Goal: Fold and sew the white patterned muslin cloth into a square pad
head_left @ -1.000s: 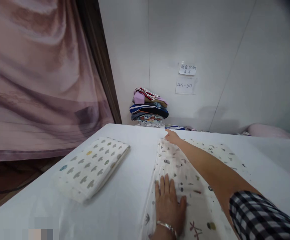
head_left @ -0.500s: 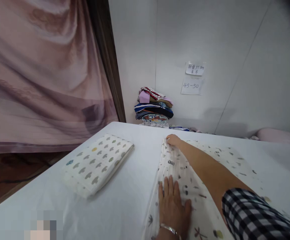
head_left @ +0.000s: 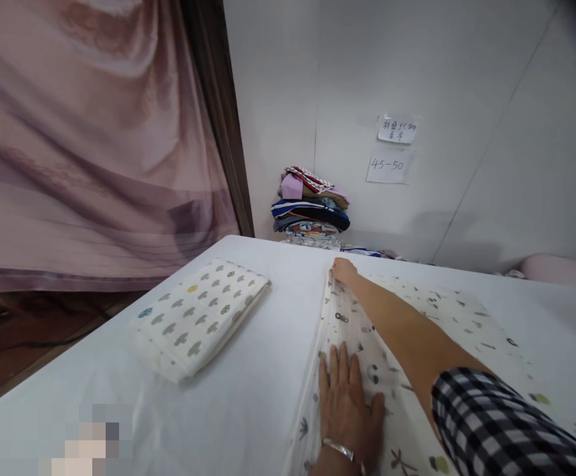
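Observation:
A thin white cloth (head_left: 357,357) printed with small grey, green and brown motifs is spread along the right part of the table, its left edge running away from me. My left hand (head_left: 348,400), with a silver bracelet, lies flat on it near that edge, fingers stretched out. Farther off, my right hand (head_left: 344,271) has its fingers closed on the cloth's far left corner; the fingertips are partly hidden. My right forearm, in a black-and-white checked sleeve (head_left: 496,416), crosses over the cloth. To the left lies a folded white cloth (head_left: 201,314) with grey cloud-like shapes, apart from both hands.
The white table (head_left: 262,377) has its far edge near a wall. Behind that edge rises a stack of folded fabrics (head_left: 312,205). Two paper notes (head_left: 394,149) are on the wall. A pink curtain (head_left: 94,145) hangs at the left. A pixelated patch covers the lower left corner.
The view has shifted slightly, so everything sits a little higher and farther right. The fingers of my right hand look more curled at the cloth's corner. My left hand stays flat.

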`<state>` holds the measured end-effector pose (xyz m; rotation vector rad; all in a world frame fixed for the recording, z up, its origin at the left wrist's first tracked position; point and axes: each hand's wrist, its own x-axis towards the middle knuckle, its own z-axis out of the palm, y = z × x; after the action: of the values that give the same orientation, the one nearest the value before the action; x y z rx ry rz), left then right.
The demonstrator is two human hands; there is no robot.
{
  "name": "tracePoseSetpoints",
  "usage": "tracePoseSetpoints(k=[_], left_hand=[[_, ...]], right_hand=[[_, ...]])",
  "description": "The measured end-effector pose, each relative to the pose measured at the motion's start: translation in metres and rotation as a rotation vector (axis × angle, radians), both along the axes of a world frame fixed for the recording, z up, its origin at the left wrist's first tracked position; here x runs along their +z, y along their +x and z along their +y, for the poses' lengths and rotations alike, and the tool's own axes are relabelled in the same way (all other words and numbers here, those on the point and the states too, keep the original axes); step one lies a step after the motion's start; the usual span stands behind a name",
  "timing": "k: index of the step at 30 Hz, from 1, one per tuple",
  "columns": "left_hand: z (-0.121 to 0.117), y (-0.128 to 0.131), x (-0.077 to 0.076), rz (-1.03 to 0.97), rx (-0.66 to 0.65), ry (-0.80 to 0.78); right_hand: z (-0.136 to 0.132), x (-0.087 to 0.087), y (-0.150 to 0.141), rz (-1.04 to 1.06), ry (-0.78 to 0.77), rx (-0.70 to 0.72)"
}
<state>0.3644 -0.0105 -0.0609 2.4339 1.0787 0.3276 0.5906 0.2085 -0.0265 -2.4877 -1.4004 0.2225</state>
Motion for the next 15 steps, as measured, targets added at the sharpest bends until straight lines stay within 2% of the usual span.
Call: tracePoseSetpoints(k=[6,9,12,15], left_hand=[[0.000,0.001,-0.003,-0.031,0.001,0.119],[0.000,0.001,-0.002,-0.042,0.023,0.093],[0.000,0.002,-0.003,-0.041,0.045,0.048],[0.000,0.002,-0.006,-0.043,0.051,0.048]], right_hand=[[0.001,-0.008,-0.010,-0.013,-0.008,-0.052],[0.000,-0.010,-0.010,-0.002,0.014,-0.049],[-0.007,-0.014,-0.009,0.018,0.057,-0.003],[-0.024,-0.017,-0.008,0.029,0.106,0.087]])
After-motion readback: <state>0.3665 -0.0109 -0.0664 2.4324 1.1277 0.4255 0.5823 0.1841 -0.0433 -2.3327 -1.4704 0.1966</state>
